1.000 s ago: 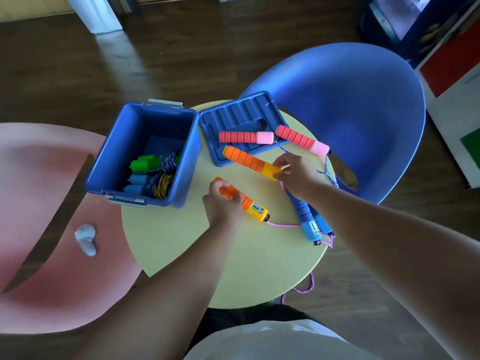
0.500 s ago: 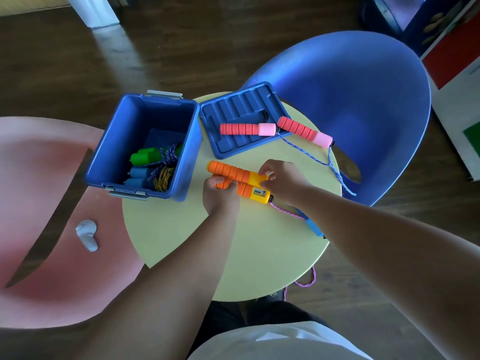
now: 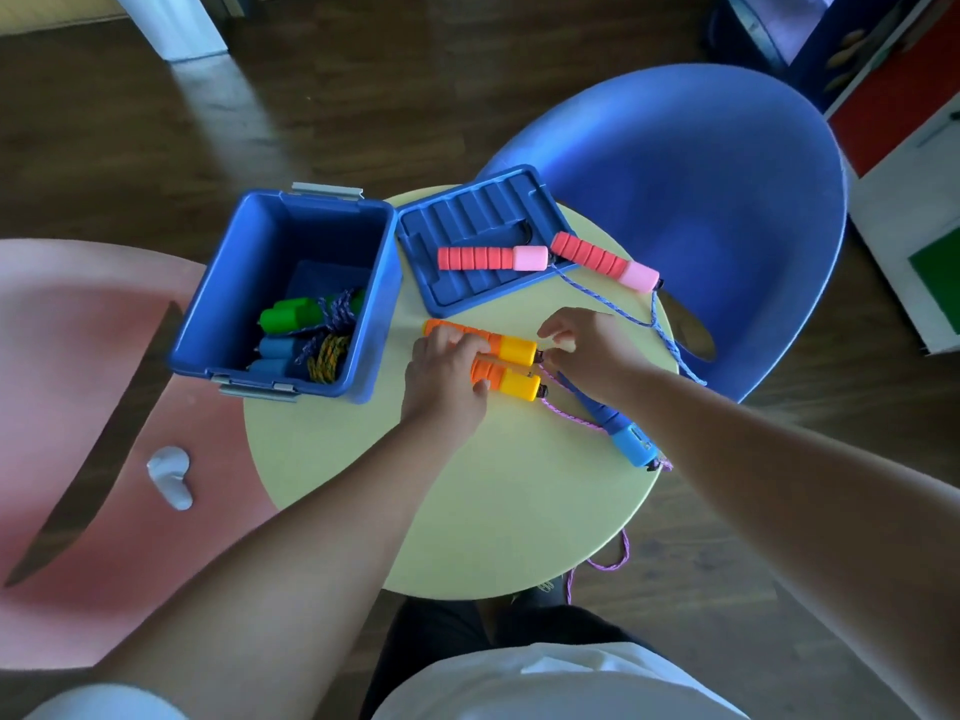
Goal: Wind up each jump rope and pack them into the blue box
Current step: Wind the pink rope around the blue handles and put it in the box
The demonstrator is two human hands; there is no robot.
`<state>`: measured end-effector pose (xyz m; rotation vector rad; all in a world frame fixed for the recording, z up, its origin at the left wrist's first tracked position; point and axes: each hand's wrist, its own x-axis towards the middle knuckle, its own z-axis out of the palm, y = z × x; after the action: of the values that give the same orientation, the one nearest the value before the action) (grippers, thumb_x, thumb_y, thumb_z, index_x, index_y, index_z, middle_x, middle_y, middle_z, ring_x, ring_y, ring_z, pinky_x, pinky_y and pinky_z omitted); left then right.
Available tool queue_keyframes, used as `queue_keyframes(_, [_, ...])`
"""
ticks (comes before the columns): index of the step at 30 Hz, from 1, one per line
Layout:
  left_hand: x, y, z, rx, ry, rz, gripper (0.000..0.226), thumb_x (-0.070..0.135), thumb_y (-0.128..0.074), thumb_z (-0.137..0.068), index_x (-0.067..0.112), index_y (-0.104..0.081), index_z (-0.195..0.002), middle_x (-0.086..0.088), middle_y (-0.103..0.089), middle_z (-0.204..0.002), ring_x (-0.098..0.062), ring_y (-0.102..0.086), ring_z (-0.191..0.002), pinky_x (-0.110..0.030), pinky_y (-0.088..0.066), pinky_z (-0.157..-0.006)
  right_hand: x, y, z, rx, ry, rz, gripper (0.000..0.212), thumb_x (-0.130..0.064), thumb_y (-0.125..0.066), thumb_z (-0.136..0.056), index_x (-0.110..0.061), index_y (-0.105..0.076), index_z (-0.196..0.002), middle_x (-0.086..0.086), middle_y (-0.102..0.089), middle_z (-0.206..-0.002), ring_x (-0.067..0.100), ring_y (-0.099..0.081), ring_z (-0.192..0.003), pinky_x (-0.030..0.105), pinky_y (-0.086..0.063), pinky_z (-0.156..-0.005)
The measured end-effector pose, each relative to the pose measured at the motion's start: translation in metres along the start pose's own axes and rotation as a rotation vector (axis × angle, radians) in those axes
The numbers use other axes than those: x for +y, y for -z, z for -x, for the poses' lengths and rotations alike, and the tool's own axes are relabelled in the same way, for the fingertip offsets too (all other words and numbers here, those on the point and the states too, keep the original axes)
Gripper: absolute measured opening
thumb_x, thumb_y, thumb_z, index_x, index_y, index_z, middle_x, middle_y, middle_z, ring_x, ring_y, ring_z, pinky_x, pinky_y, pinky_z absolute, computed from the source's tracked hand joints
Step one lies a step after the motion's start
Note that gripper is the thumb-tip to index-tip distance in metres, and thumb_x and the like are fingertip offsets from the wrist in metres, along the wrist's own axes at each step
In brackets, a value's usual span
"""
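Fingers of the left hand clasp 2 orange handles on the desk; whether the right hand holds anything is unclear. Winding may snag the purple cord on the blue handle, dragging it off.

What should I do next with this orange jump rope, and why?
With the right hand, probably pinch the purple cord beside the handle ends and begin wrapping it round them. The left hand holds both orange handles side by side, while the cord trails loose off the table edge.
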<state>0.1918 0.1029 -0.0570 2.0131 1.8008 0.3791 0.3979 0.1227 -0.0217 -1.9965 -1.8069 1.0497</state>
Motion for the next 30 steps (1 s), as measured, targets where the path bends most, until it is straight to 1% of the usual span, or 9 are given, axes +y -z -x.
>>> queue_keyframes(3, [0.002,0.003,-0.013,-0.078,-0.171,-0.111,0.047,0.021,-0.08,-0.081,0.029,-0.066,-0.125,0.0,-0.049,-0.144,-0.031,-0.043,-0.133,-0.048,-0.041,-0.106,0.017,0.007,0.016,0.085,0.018,0.11,0.019,-0.021,-0.073,-0.091,-0.022,-0.07,-0.11,-0.003,-0.059,-0.111,0.016,-0.054,-0.094,0.024,-0.036,-0.064])
queue_keyframes(4, [0.004,0.003,-0.018,-0.115,-0.216,-0.163,0.048,0.023,-0.078,-0.082,0.03,-0.065,-0.127,-0.001,-0.046,-0.151,-0.033,-0.04,-0.139,-0.05,-0.037,-0.111,0.025,0.007,0.021,0.101,0.013,0.145,0.019,-0.025,-0.075,-0.089,-0.021,-0.071,-0.106,-0.002,-0.059,-0.111,0.018,-0.055,-0.095,0.024,-0.034,-0.063])
queue_keyframes(6, [0.007,0.001,-0.028,-0.2,-0.258,-0.247,0.048,0.025,-0.074,-0.088,0.033,-0.061,-0.133,-0.001,-0.037,-0.161,-0.036,-0.029,-0.149,-0.054,-0.028,-0.117,0.042,0.006,0.031,0.059,-0.027,0.21,0.029,-0.034,-0.082,-0.081,-0.021,-0.071,-0.104,0.001,-0.054,-0.111,0.024,-0.056,-0.104,0.028,-0.038,-0.073])
queue_keyframes(8, [0.011,0.001,-0.038,-0.288,-0.255,-0.272,0.048,0.028,-0.071,-0.091,0.036,-0.056,-0.136,0.003,-0.033,-0.164,-0.033,-0.025,-0.153,-0.055,-0.023,-0.119,0.057,0.003,0.042,-0.047,-0.097,0.273,0.049,-0.045,-0.087,-0.073,-0.023,-0.066,-0.111,0.002,-0.046,-0.117,0.025,-0.05,-0.109,0.034,-0.045,-0.085])
queue_keyframes(11, [0.014,0.001,-0.049,-0.372,-0.27,-0.274,0.05,0.032,-0.072,-0.09,0.037,-0.055,-0.136,0.009,-0.047,-0.153,-0.022,-0.039,-0.143,-0.05,-0.03,-0.114,0.069,0.001,0.055,-0.13,-0.179,0.305,0.066,-0.051,-0.089,-0.069,-0.027,-0.054,-0.12,0.0,-0.04,-0.119,0.023,-0.046,-0.106,0.04,-0.052,-0.086])
queue_keyframes(16, [0.01,0.001,-0.051,-0.455,-0.309,-0.281,0.062,0.034,-0.081,-0.082,0.037,-0.052,-0.136,0.01,-0.052,-0.145,-0.022,-0.048,-0.134,-0.046,-0.036,-0.109,0.074,0.001,0.058,-0.086,-0.177,0.341,0.053,-0.038,-0.08,-0.078,-0.026,-0.05,-0.121,0.001,-0.052,-0.112,0.024,-0.054,-0.097,0.037,-0.054,-0.076])
queue_keyframes(22, [0.006,0.002,-0.049,-0.455,-0.386,-0.331,0.064,0.034,-0.083,-0.078,0.036,-0.052,-0.133,0.009,-0.056,-0.138,-0.025,-0.052,-0.124,-0.042,-0.037,-0.105,0.074,0.013,0.056,-0.017,-0.223,0.212,0.045,-0.032,-0.08,-0.073,-0.026,-0.054,-0.11,0.002,-0.058,-0.098,0.025,-0.06,-0.077,0.032,-0.051,-0.059])
queue_keyframes(26, [0.008,0.0,-0.045,-0.508,-0.414,-0.365,0.068,0.036,-0.084,-0.075,0.036,-0.048,-0.132,0.009,-0.06,-0.131,-0.025,-0.055,-0.12,-0.041,-0.039,-0.098,0.078,0.031,0.049,0.088,-0.276,0.01,0.035,-0.028,-0.08,-0.07,-0.03,-0.056,-0.095,0.001,-0.066,-0.093,0.026,-0.061,-0.076,0.033,-0.051,-0.064])
queue_keyframes(30, [0.007,-0.001,-0.035,-0.525,-0.416,-0.354,0.068,0.032,-0.081,-0.077,0.034,-0.045,-0.135,0.007,-0.058,-0.134,-0.026,-0.053,-0.121,-0.04,-0.044,-0.096,0.078,0.046,0.041,0.125,-0.293,-0.057,0.035,-0.027,-0.081,-0.07,-0.029,-0.059,-0.097,0.002,-0.067,-0.101,0.027,-0.064,-0.086,0.036,-0.054,-0.071])
